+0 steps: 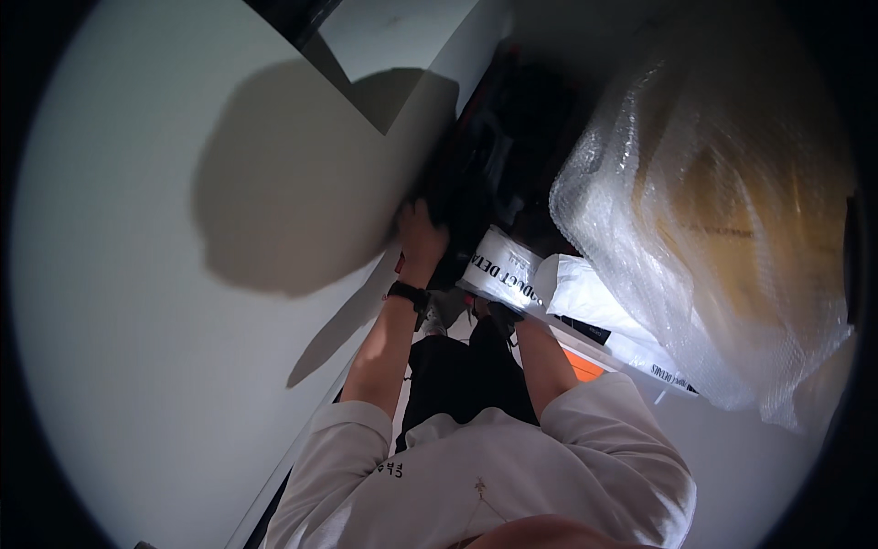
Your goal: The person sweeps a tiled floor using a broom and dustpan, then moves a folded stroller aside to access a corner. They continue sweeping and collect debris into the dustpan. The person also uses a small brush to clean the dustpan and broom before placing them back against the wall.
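Observation:
My left hand (422, 233), with a black watch band on the wrist, reaches to the edge of a dark, dimly lit black item (456, 206) beside the white panel. Its fingertips fade into shadow, so a grip cannot be made out. My right hand (482, 307) is low beside the white plastic package (504, 271), which bears printed writing and covers much of the hand. A black band or strap (505, 316) shows at that wrist. What the right hand touches is hidden.
A broad white panel (123, 274) fills the left, with a head-shaped shadow on it. Clear bubble wrap (617, 178) around something yellowish-brown (727, 206) bulges at the right. Another white plastic package (583, 288) lies beneath it, near an orange item (583, 366).

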Tool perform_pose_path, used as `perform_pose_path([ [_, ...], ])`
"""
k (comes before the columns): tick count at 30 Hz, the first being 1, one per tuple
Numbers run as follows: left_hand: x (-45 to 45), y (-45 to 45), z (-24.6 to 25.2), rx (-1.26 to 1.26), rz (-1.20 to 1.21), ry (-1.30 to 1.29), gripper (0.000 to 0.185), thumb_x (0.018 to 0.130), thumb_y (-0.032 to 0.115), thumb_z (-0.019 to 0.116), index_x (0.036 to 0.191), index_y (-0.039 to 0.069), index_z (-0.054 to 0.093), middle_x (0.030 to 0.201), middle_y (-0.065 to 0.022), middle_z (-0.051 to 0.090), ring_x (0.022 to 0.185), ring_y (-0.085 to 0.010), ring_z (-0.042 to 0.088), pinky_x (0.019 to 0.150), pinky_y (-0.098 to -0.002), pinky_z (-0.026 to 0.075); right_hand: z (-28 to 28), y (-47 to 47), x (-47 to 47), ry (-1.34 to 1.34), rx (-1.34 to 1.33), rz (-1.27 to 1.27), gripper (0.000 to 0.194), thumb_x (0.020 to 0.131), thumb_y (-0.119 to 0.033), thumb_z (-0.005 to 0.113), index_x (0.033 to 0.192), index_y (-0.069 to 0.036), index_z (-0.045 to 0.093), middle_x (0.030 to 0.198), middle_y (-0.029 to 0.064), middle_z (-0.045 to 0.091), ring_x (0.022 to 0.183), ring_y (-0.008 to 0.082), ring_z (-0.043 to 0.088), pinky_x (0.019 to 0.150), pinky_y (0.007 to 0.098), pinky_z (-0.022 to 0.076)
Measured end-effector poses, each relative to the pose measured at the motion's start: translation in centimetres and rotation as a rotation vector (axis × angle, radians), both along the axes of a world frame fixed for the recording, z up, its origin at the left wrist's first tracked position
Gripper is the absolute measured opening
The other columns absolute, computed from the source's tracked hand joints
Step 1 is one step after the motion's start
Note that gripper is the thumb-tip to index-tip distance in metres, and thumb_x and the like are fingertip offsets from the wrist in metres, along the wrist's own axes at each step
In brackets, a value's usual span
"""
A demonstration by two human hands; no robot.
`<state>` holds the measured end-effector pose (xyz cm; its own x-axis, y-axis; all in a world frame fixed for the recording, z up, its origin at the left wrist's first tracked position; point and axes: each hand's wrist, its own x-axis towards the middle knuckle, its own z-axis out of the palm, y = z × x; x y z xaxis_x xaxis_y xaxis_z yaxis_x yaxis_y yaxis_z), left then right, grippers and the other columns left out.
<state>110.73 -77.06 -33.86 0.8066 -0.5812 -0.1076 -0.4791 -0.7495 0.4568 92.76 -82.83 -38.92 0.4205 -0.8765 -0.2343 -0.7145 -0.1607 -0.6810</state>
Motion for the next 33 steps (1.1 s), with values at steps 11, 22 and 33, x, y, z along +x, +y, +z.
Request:
perform_pose_path([
  [11, -1.3, 0.8, -1.6, -0.224, 0.028, -0.134, 0.04, 0.07, 0.007, 0.062, 0.109, 0.001, 0.055, 0.107, -0.0203, 0.056, 0.099, -0.0412, 0.055, 0.083, -0.051, 0.048, -1.7, 1.1, -0.4, -0.06, 0.023, -0.016, 0.063, 0.097, -0.048, 0.041, 0.144, -0.007, 0.041, 0.152, 0.0164, 0.038, 0.139, 0.0363, 0.036, 0.115, 0.0487, 0.0264],
  [22, -1.5, 2.1, -1.9, -0.31, 0.021, -0.087, 0.032, 0.072, 0.005, 0.059, 0.104, 0.001, 0.057, 0.103, -0.0208, 0.058, 0.096, -0.0421, 0.055, 0.081, -0.0513, 0.048, -2.7, 1.4, -1.9, -0.115, 0.029, -0.065, 0.063, 0.098, -0.049, 0.038, 0.145, -0.006, 0.039, 0.152, 0.0163, 0.038, 0.139, 0.037, 0.035, 0.115, 0.0519, 0.0247],
  [33, -1.5, 1.2, -5.2, -0.449, 0.004, -0.109, 0.03, 0.073, 0.004, 0.059, 0.103, 0.0, 0.058, 0.101, -0.0209, 0.059, 0.094, -0.0423, 0.056, 0.081, -0.0507, 0.047, -3.7, 0.2, -3.5, -1.46, 1.117, -0.629, 0.064, 0.099, -0.05, 0.035, 0.145, -0.006, 0.038, 0.152, 0.0162, 0.037, 0.139, 0.0377, 0.035, 0.116, 0.0551, 0.0229],
])
